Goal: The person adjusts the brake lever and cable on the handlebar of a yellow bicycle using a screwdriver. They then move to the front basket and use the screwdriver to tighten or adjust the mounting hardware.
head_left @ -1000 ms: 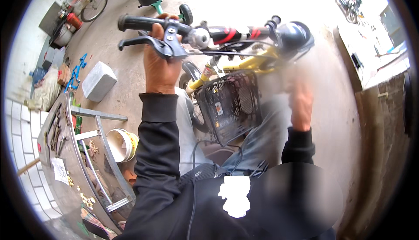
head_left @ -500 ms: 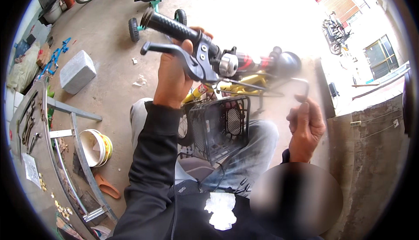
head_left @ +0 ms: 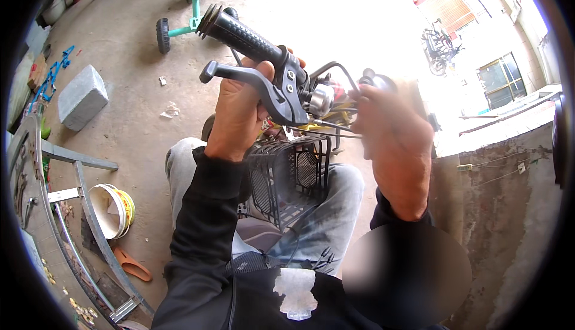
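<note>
My left hand [head_left: 233, 120] is wrapped under the bicycle handlebar at the black grip [head_left: 242, 36], by the brake lever [head_left: 251, 84] and its clamp with two bolts. Beside the clamp is a silver bell [head_left: 321, 98]. My right hand [head_left: 395, 138], blurred, pinches an L-shaped hex key [head_left: 341, 68] whose short end reaches down beside the clamp. The bolt it meets is hard to make out. The yellow bicycle's black mesh basket [head_left: 266, 186] sits between my knees, below the handlebar.
A metal-framed stand [head_left: 93, 159] with tools is at my left, beside a white bucket [head_left: 108, 210], an orange slipper [head_left: 132, 264] and a concrete block [head_left: 82, 96]. A green-framed wheeled toy [head_left: 182, 30] stands ahead. A low wall [head_left: 497, 210] runs along my right.
My right hand has risen and moved left to the handlebar, bringing the hex key beside the clamp. The grip end in my left hand is now tilted more steeply upward.
</note>
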Motion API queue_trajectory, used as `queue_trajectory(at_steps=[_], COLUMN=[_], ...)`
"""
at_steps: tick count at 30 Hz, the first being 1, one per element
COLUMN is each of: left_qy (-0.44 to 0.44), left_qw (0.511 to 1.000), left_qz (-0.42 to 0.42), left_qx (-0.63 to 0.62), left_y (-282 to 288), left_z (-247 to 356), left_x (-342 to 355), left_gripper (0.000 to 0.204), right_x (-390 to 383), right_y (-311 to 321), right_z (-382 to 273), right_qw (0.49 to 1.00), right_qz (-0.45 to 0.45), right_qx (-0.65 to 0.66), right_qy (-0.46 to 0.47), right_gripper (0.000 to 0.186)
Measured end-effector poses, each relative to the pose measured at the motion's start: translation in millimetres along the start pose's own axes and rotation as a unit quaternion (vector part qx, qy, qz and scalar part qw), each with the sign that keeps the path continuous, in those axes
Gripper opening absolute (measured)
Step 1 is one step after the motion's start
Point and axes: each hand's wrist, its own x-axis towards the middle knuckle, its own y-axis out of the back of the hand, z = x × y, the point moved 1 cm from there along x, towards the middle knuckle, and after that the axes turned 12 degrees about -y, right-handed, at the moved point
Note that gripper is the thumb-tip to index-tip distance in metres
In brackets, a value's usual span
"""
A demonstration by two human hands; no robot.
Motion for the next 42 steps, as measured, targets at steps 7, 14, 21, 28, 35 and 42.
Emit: queue_trajectory(at_steps=[7,14,21,28,35,42], left_qy=[-0.001,0.0,0.007,0.032,0.032,-0.002], left_qw=[1.0,0.999,1.0,0.999,0.999,1.0], left_qz=[0.014,0.033,0.013,0.013,0.018,0.019], left_qx=[-0.014,-0.009,0.005,-0.014,-0.018,0.007], left_y=[-1.6,-6.3,-1.6,2.4,0.3,-9.0], left_z=[-0.5,2.0,0.7,-0.6,-1.6,3.2], left_x=[-2.6,-4.5,-5.4,-6.2,-6.8,-6.6], left_gripper=[0.03,0.029,0.033,0.039,0.037,0.036], right_x=[0.5,-3.3,-9.4,-30.4,-33.9,-35.0], right_y=[-13.8,-25.8,-34.4,-54.3,-60.9,-61.9], right_z=[5.7,6.4,6.5,6.6,0.6,-10.8], right_qw=[0.985,0.958,0.932,0.969,0.992,0.997], right_qz=[0.028,0.13,0.159,0.125,0.084,0.027], right_qx=[-0.156,-0.228,-0.272,-0.196,-0.091,-0.012], right_qy=[0.061,0.112,0.181,0.089,-0.007,-0.076], right_gripper=[0.02,0.011,0.018,0.02,0.031,0.04])
